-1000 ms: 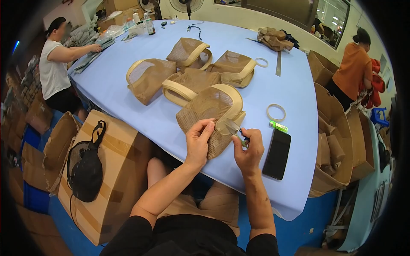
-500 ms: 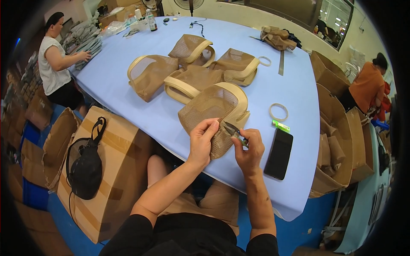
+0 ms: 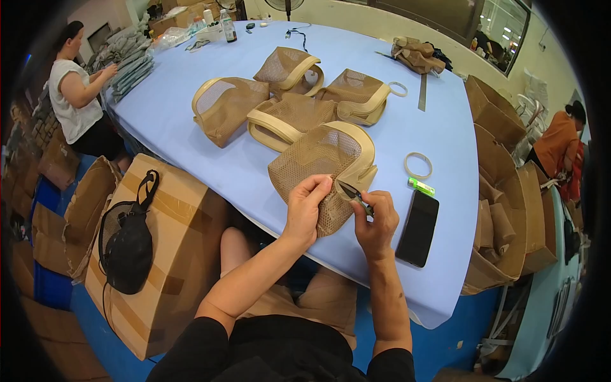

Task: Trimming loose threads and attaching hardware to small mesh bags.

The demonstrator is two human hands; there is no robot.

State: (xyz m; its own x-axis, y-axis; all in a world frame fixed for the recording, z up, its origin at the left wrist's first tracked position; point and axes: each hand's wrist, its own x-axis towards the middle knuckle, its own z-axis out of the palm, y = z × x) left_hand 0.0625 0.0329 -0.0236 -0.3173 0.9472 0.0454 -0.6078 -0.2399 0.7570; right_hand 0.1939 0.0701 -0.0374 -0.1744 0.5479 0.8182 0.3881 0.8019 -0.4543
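Note:
Near the table's front edge lies a brown mesh pouch (image 3: pixel 309 159) with a cream zippered rim. My left hand (image 3: pixel 307 207) pinches its near side between thumb and fingers. In my right hand (image 3: pixel 378 223) are small dark thread snips (image 3: pixel 354 193), closed in the fingers, with the blades pointing at the mesh beside my left fingertips. What the blades touch is too small to make out. Just beyond, several similar pouches (image 3: pixel 230 108) stand and lean against one another. To the right of my right hand lies a black phone (image 3: pixel 417 228).
A green-labelled stick (image 3: pixel 421 186) and a cream ring (image 3: pixel 418 165) lie beyond the phone on the blue table (image 3: pixel 445 153). Open cartons (image 3: pixel 509 223) stand to the right; a black bag (image 3: pixel 129 248) rests on a carton (image 3: pixel 172 280) at left. Two people (image 3: pixel 75 95) work nearby.
My hands and the pouch keep nearly the same pose, and the snips stay at the mesh. The view has shifted slightly. The person at left has drawn their hands back from the stacked cloth.

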